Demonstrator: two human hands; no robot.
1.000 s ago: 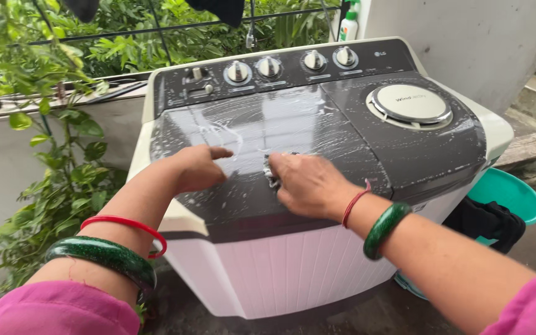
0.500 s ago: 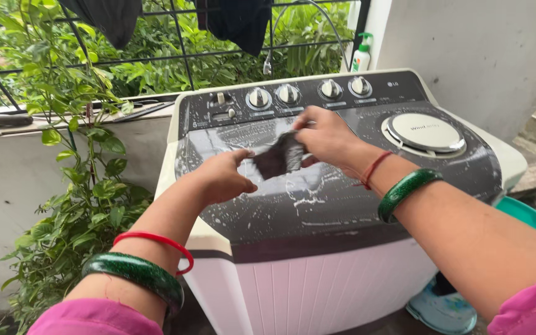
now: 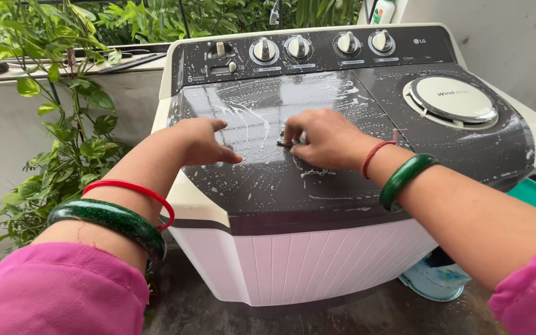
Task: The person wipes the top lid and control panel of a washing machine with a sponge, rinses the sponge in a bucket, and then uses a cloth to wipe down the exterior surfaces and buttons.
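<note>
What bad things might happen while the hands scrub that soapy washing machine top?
The suds on the lid look slippery, so the left hand pressing there might slide. Foam lies close to the knobs, so soapy water may creep into the controls. The right hand might lose the small scrubber beneath it.

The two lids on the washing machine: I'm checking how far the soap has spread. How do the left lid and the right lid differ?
The left lid is flat and glossy, smeared with white suds; the right lid shows only scattered flecks. The right lid carries a round pale cap; the left lid has none. The left hand and the right hand, which grips a scrubber, rest on the left lid; the right lid is untouched. Both are dark grey.
</note>
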